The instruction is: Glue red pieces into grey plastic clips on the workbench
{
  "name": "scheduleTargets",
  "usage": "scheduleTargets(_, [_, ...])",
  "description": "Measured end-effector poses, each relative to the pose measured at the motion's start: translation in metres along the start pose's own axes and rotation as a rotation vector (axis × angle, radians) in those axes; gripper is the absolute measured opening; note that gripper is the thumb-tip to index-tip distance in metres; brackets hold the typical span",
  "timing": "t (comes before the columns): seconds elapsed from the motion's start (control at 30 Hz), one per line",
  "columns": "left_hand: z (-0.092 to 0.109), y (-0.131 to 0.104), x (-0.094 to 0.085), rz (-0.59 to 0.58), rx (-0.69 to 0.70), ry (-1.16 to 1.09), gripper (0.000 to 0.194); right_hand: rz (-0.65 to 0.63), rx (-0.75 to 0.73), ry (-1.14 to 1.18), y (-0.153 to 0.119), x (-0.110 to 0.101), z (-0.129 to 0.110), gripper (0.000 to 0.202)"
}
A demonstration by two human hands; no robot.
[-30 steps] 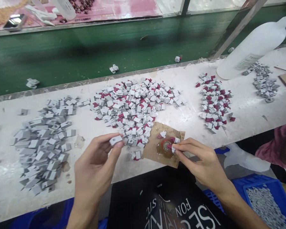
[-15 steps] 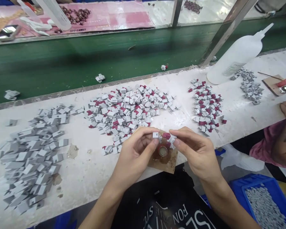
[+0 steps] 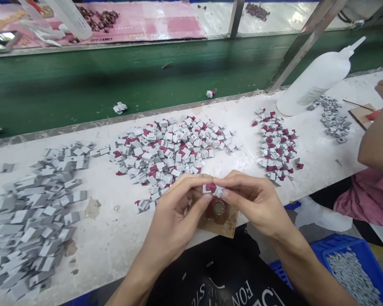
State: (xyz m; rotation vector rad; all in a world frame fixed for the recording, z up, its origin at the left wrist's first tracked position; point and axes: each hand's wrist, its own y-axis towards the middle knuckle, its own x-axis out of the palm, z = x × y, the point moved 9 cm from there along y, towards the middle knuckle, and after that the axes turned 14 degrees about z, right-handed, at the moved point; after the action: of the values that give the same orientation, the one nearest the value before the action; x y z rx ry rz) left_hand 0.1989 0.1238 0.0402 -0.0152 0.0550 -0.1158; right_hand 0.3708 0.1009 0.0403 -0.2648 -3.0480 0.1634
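Observation:
Between fingers and thumb, my left hand [image 3: 175, 212] grips a small light-grey plastic block [image 3: 206, 188]. My right hand [image 3: 258, 199] pinches a small red-and-grey plastic piece [image 3: 217, 191], whose red part meets the block. Whether the two are locked together I cannot tell. Just below the fingers is a brown square board [image 3: 225, 229] bearing a small round dish [image 3: 218, 208], partly covered by my hands. Beyond my hands spreads a heap of grey-and-red pieces [image 3: 166, 146]. A heap of plain grey blocks [image 3: 38, 216] lies to the left.
A smaller pile of red-and-grey pieces [image 3: 277, 144] and a white squeeze bottle [image 3: 314, 83] are at right, near grey parts [image 3: 335, 119]. Behind runs a green conveyor belt [image 3: 166, 85] carrying a few pieces. A co-worker's arm [image 3: 379, 136] reaches in at right. Below stands a blue crate [image 3: 325, 250].
My hands have drawn together, bringing the grey block and red-and-grey piece into contact. Pieces on the belt have shifted left. The co-worker's arm has moved up over the table's right side.

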Motion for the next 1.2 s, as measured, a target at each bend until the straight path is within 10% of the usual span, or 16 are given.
scheduleTargets(0.13, [-0.001,0.015,-0.027,0.123,-0.028,0.1,0.019,-0.142,-0.058,-0.263,0.058,0.023,-0.015,0.031])
scheduleTargets(0.3, [0.019,0.054,-0.059,0.264,0.085,0.356,0.021,0.168,-0.28,-0.617,0.209,0.033,-0.034,0.039])
scheduleTargets(0.5, [0.032,0.155,-0.051,0.278,0.154,0.558,0.014,0.215,-0.243,-0.801,0.302,0.054,-0.024,0.024])
scheduleTargets(0.7, [0.003,0.276,-0.022,0.27,0.039,0.722,0.009,0.146,-0.227,-0.611,0.219,0.02,-0.034,0.041])
scheduleTargets(0.87, [-0.024,0.322,0.019,0.115,-0.063,0.764,0.038,0.09,-0.18,-0.55,0.1,-0.024,-0.022,0.022])
scheduleTargets(1.03, [-0.008,0.308,0.021,0.097,-0.047,0.815,0.043,0.237,-0.036,-0.518,0.019,-0.081,0.011,0.029])
scheduleTargets(1.2, [0.034,0.208,-0.006,0.118,0.142,0.818,0.028,0.345,-0.053,-0.659,-0.023,-0.12,0.039,0.035])
